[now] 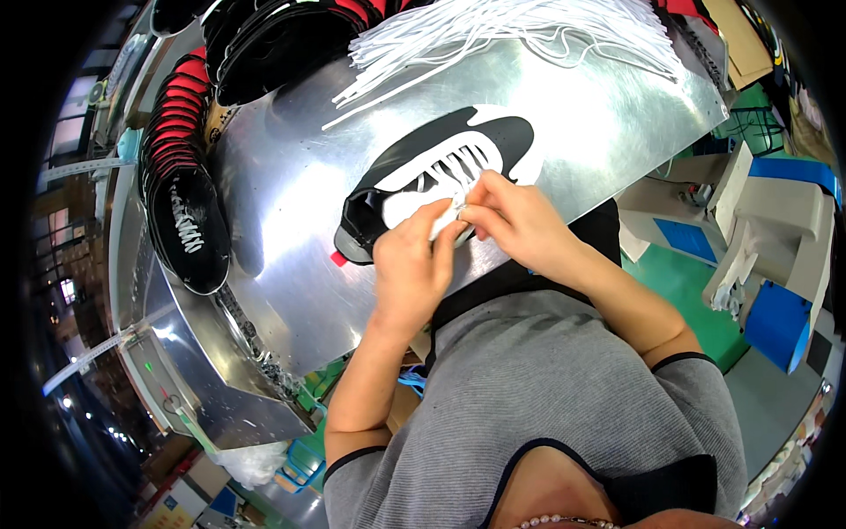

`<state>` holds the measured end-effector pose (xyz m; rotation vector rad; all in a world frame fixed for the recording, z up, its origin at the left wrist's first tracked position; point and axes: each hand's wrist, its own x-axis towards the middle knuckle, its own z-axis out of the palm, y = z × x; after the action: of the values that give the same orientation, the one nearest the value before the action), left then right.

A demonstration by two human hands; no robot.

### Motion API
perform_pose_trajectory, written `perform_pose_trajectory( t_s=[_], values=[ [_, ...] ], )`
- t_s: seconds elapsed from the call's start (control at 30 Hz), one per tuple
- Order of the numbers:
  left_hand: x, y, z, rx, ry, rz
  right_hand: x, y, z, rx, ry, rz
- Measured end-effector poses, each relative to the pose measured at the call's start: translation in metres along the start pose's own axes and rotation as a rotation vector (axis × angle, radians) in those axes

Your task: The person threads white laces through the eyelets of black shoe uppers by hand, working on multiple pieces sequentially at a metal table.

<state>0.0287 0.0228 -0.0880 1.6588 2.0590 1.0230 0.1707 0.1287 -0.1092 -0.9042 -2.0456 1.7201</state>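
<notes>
A black and white shoe upper point(401, 159) lies on the metal table in front of me, its toe to the upper right. Its grey heel carries a small red tab point(338, 258). White lacing crosses its eyelet rows. Over the near side of the upper, my left hand point(414, 256) pinches a white shoelace point(447, 220). Meeting it, my right hand point(522, 222) closes its thumb and forefinger on the same lace, just right of the left fingertips. The fingers partly hide the lace and the near eyelets.
Loose white shoelaces point(529, 31) are heaped at the table's far side. Black and red shoe uppers point(181, 106) stand nested along the left edge, with a black laced one point(187, 234) in front. More black uppers point(278, 57) sit at the back left. Beige and blue equipment point(696, 220) stands to the right.
</notes>
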Motion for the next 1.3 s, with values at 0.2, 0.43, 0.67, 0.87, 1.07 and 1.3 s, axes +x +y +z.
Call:
perform_pose_trajectory(
  t_s=[0.2, 0.43, 0.67, 0.87, 1.07, 1.3],
  values=[
    [-0.004, 0.000, 0.002, 0.040, 0.010, 0.001, 0.001, -0.014, -0.026, -0.164, -0.152, 0.021],
    [0.001, 0.007, -0.006, -0.019, -0.250, -0.098, 0.015, 0.007, -0.034, -0.235, 0.371, -0.309],
    [-0.035, 0.004, -0.030, 0.187, 0.005, 0.350, 0.016, 0.020, -0.024, -0.238, 0.459, -0.221],
    [-0.108, -0.006, -0.003, -1.041, 0.410, -0.739, 0.026, 0.008, 0.009, -0.233, 0.193, -0.187],
    [-0.094, -0.041, -0.102, -1.358, 0.702, -0.406, 0.090, -0.022, 0.059, -0.244, 0.015, -0.205],
    [-0.012, -0.183, -0.200, 0.741, 0.484, -0.234, 0.177, -0.014, 0.060, -0.694, 0.218, -0.565]
  ],
)
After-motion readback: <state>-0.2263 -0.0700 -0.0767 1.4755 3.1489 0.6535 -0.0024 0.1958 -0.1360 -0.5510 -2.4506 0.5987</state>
